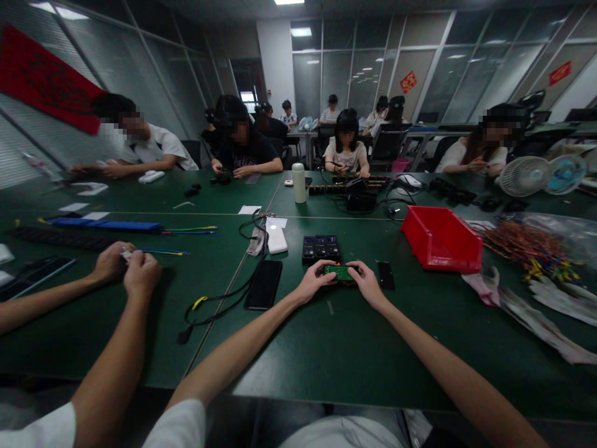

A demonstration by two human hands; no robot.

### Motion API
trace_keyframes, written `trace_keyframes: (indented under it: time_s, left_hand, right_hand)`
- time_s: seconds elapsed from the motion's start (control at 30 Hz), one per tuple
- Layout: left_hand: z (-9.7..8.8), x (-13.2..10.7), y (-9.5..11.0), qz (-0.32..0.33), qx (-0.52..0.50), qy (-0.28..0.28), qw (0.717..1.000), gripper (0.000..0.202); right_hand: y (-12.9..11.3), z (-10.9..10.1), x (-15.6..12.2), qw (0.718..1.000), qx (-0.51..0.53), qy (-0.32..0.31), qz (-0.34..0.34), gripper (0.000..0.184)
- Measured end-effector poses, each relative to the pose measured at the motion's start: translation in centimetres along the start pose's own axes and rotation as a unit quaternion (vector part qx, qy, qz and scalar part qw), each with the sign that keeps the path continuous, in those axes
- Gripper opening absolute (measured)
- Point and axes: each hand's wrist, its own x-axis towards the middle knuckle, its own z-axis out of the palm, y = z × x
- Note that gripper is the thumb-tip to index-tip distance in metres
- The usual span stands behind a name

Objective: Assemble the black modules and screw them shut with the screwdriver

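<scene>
My left hand (313, 281) and my right hand (367, 283) meet over the green table (354, 348) and both pinch a small green circuit board (339, 272) between fingers and thumbs, one at each end. Just beyond the board lie black terminal blocks (320, 247) in a row. A small black part (385, 275) rests to the right of my right hand. A black phone (263, 284) lies flat to the left of my left hand.
A red bin (441, 238) stands at right, with a pile of coloured wires (532, 246) and white gloves (555, 298) beyond it. A neighbour's two hands (125, 267) work at left. Black cables, a white bottle (299, 182), fans and several seated people fill the far side.
</scene>
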Motion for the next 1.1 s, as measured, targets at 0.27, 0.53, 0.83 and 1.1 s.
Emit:
trace_keyframes:
  time_s: [0.27,0.53,0.83,1.1]
  left_hand:
    - [0.0,-0.1,0.3,0.053,0.074,-0.004,0.996,0.055]
    - [-0.4,0.2,-0.2,0.024,0.049,0.033,0.998,0.053]
    - [-0.5,0.4,-0.6,0.003,-0.005,0.049,0.999,0.055]
    - [-0.6,0.4,-0.7,0.0,0.003,0.058,0.998,0.057]
  right_hand:
    - [0.1,0.0,0.1,1.0,0.011,0.006,0.01,0.035]
    - [-0.4,0.1,-0.2,0.999,0.033,-0.007,0.022,0.038]
    - [-0.8,-0.2,-0.7,0.995,-0.068,0.064,-0.041,0.035]
    - [-0.6,-3.2,0.6,0.957,-0.207,0.17,-0.11,0.029]
